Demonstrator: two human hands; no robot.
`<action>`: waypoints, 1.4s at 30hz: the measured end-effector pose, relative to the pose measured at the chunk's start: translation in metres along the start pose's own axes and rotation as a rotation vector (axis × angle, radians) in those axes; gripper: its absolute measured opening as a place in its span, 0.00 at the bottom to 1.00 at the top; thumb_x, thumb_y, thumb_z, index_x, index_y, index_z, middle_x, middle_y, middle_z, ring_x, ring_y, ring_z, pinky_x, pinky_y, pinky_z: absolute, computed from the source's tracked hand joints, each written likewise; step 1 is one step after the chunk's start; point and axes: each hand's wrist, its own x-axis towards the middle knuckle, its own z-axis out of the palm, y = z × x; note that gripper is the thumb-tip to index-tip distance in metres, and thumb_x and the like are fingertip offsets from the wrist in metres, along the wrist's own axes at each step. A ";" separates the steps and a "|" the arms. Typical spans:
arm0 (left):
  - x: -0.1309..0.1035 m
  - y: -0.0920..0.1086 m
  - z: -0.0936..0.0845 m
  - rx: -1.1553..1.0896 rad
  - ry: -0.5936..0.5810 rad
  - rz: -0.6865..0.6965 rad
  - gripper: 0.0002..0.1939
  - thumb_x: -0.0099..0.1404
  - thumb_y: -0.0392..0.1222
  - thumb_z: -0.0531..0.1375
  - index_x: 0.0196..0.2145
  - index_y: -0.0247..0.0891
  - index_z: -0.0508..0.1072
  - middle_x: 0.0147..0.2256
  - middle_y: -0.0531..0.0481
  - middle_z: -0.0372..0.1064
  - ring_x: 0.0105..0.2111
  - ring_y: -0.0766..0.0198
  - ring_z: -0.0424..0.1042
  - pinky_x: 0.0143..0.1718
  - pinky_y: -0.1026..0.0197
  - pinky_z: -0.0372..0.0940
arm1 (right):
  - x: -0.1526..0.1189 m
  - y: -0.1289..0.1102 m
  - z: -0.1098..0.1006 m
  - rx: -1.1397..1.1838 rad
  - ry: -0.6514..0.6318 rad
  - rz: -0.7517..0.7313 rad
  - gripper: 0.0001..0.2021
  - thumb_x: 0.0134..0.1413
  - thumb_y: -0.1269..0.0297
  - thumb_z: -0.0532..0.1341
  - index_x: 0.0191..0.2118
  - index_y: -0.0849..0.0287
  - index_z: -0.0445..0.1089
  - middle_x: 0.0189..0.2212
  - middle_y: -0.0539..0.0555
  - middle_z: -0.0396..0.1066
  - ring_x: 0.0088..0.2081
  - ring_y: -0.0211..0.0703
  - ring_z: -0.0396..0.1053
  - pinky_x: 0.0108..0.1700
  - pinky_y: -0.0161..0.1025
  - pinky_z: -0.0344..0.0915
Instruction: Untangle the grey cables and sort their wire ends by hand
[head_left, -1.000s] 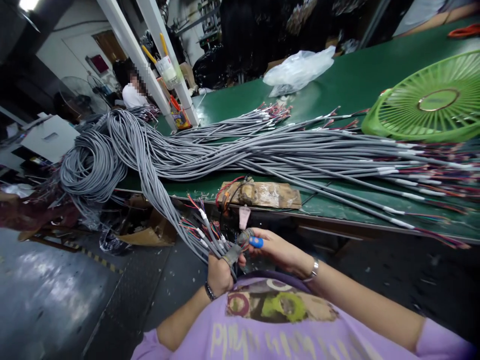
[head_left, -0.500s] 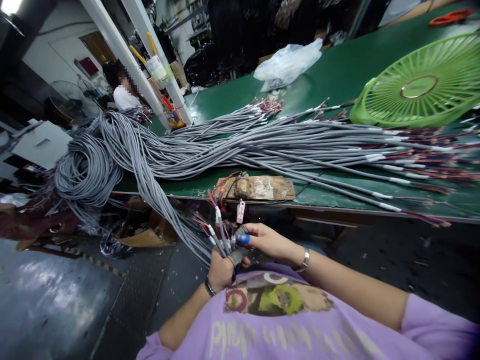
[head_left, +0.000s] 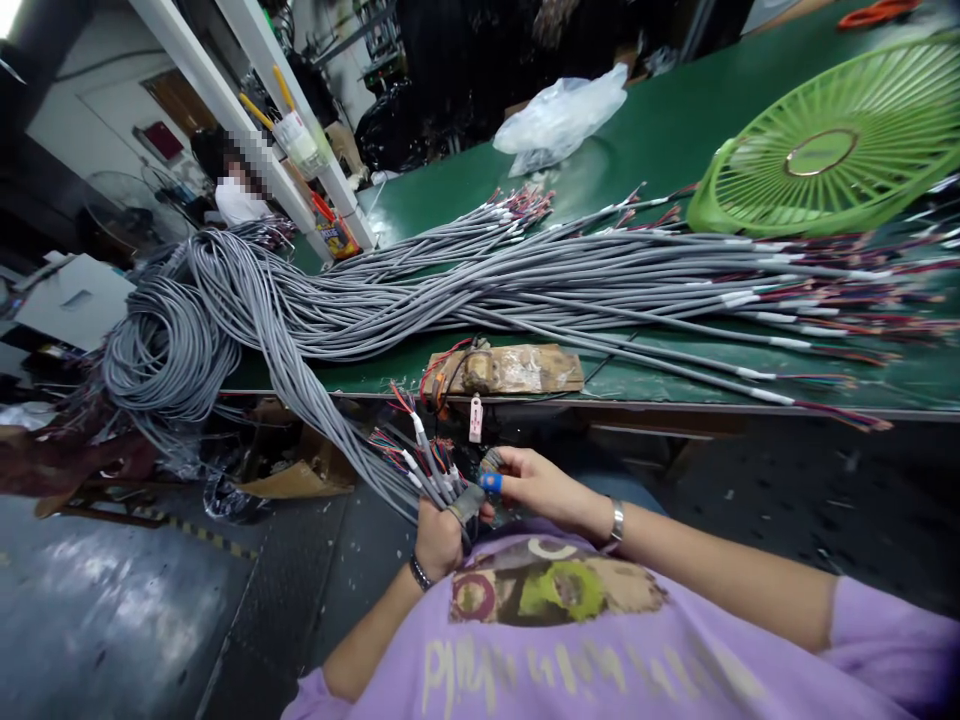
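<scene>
Gripped in my left hand (head_left: 439, 538) is a bundle of grey cables (head_left: 444, 490), close to my body below the bench edge. Their ends point up and away, with white sleeves and stripped coloured wires fanned out. Grey wrapping covers a finger of this hand. My right hand (head_left: 534, 487) is just right of the bundle, thumb and fingertips pinched together, apart from the wire ends. Blue tape circles one of its digits and a grey cover sits on another. Whether anything small is between those fingertips I cannot make out.
More grey cables (head_left: 375, 315) stretch along the green bench (head_left: 667, 110), coiled at the left. A wooden board (head_left: 540, 368) with a small device lies at the front edge. A green fan (head_left: 821, 155), a plastic bag (head_left: 559, 120) and white posts (head_left: 289, 130) stand beyond. A person sits far left.
My right hand has come away from the cable ends, leaving a small gap. The bundle in my left hand has shifted slightly left, and the whole view has moved a little.
</scene>
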 end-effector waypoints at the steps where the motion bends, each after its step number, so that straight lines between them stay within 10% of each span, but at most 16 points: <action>1: -0.001 0.002 0.000 -0.001 -0.022 -0.012 0.14 0.52 0.46 0.65 0.19 0.32 0.73 0.17 0.48 0.69 0.18 0.65 0.68 0.25 0.62 0.66 | 0.001 -0.001 0.000 0.011 -0.021 -0.007 0.17 0.46 0.50 0.64 0.28 0.59 0.60 0.18 0.49 0.70 0.23 0.37 0.66 0.25 0.33 0.54; 21: -0.001 0.008 -0.002 -0.096 -0.064 -0.074 0.15 0.51 0.46 0.64 0.16 0.33 0.72 0.17 0.46 0.69 0.23 0.61 0.71 0.27 0.60 0.67 | 0.017 0.005 0.010 0.067 0.067 0.076 0.17 0.42 0.52 0.65 0.28 0.59 0.60 0.13 0.45 0.65 0.16 0.35 0.65 0.20 0.31 0.50; 28: 0.001 0.005 0.003 -0.141 0.090 -0.067 0.15 0.49 0.48 0.65 0.16 0.33 0.72 0.14 0.49 0.67 0.20 0.63 0.70 0.25 0.61 0.67 | 0.012 0.007 0.005 0.008 0.219 0.010 0.17 0.43 0.50 0.64 0.26 0.58 0.62 0.16 0.45 0.64 0.18 0.31 0.58 0.21 0.32 0.54; 42: 0.001 -0.012 0.001 -0.084 0.125 -0.029 0.13 0.49 0.47 0.67 0.22 0.32 0.74 0.17 0.49 0.70 0.19 0.62 0.70 0.25 0.60 0.68 | 0.013 0.003 0.011 -0.069 0.111 0.012 0.15 0.44 0.53 0.63 0.26 0.58 0.61 0.14 0.46 0.66 0.18 0.34 0.63 0.21 0.32 0.52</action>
